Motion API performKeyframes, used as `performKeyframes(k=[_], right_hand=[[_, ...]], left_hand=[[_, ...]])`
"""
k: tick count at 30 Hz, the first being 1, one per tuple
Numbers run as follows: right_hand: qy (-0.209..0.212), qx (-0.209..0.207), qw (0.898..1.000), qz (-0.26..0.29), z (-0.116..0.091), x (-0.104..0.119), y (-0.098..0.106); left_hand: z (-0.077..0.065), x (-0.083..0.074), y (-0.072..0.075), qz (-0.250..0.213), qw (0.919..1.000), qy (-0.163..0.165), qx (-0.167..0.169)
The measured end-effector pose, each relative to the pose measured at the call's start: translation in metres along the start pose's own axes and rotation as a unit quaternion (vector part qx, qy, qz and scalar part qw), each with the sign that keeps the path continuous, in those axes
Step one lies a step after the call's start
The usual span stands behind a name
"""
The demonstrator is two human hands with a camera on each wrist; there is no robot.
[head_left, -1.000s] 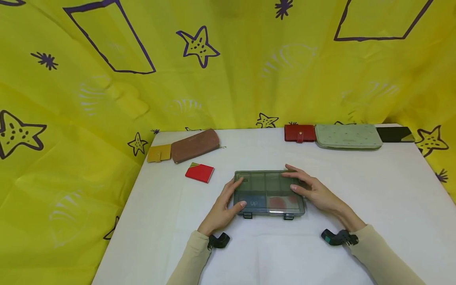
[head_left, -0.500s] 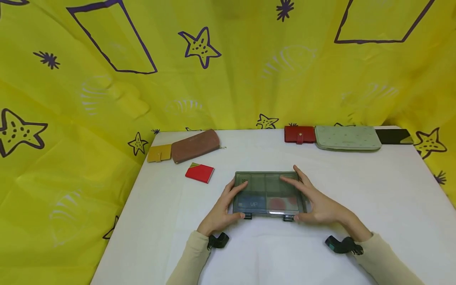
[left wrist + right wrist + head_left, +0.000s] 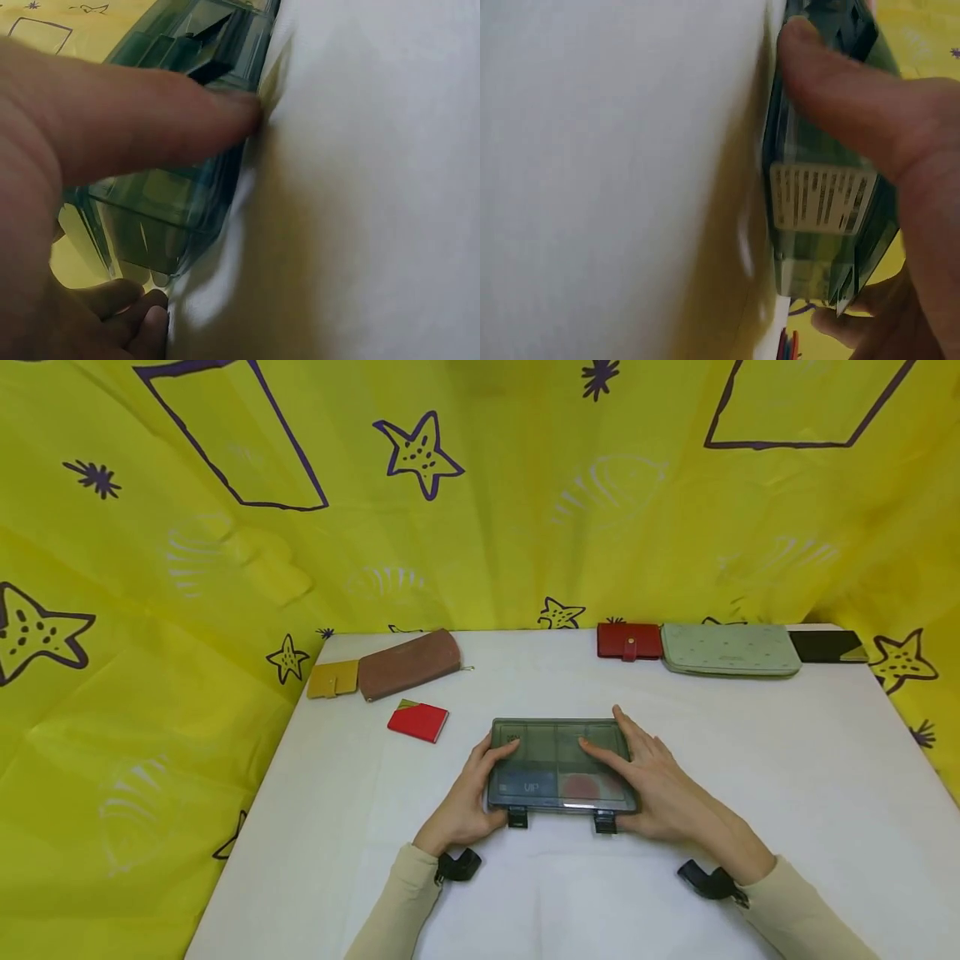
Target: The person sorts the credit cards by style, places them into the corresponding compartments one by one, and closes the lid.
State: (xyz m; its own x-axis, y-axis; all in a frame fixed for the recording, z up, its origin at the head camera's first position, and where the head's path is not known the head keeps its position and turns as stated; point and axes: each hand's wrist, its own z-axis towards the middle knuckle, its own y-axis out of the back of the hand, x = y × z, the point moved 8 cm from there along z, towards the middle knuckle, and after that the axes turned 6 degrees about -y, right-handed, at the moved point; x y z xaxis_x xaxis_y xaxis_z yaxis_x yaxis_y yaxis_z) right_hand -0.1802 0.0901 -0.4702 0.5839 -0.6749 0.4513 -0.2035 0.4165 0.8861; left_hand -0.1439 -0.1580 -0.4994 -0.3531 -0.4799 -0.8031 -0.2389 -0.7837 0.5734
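A translucent dark green plastic organizer box [image 3: 558, 752] lies on the white table with its lid down. Through the lid I see compartments, a blue card [image 3: 525, 786] lettered VIP and a card with a red spot [image 3: 581, 787]. Two front latches [image 3: 604, 822] stick outward. My left hand [image 3: 468, 793] grips the left end, thumb along the front side and index finger on the lid. At the right end my right hand [image 3: 656, 785] grips likewise, its thumb by the right latch. A barcode label [image 3: 823, 198] shows on the box's end in the right wrist view.
Left of the box lies a red card holder [image 3: 418, 721]. Behind it are a yellow wallet [image 3: 333, 679] and a brown zip wallet [image 3: 410, 665]. Along the back right sit a red wallet [image 3: 628, 642], a mint-green wallet [image 3: 731, 650] and a black one [image 3: 827, 647]. A yellow curtain [image 3: 480, 527] surrounds the table.
Both thumbs have moved from the lid down to the box's front side. The front latches now stick out farther. My right hand has shifted to a firmer hold on its end.
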Motion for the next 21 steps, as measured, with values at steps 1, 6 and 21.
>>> performKeyframes(k=[1, 6, 21], right_hand=[[0.000, 0.003, 1.000, -0.002, 0.000, 0.000, -0.001], [-0.010, 0.027, 1.000, 0.006, 0.000, -0.004, -0.006], [-0.012, 0.055, 0.998, 0.040, -0.002, -0.008, -0.012]], left_hand=[[0.000, 0.000, 0.000, 0.001, 1.0000, 0.000, 0.002], [-0.001, 0.002, -0.002, 0.003, 0.9998, 0.018, 0.013], [-0.002, 0.002, 0.007, -0.016, 0.9976, 0.028, -0.062]])
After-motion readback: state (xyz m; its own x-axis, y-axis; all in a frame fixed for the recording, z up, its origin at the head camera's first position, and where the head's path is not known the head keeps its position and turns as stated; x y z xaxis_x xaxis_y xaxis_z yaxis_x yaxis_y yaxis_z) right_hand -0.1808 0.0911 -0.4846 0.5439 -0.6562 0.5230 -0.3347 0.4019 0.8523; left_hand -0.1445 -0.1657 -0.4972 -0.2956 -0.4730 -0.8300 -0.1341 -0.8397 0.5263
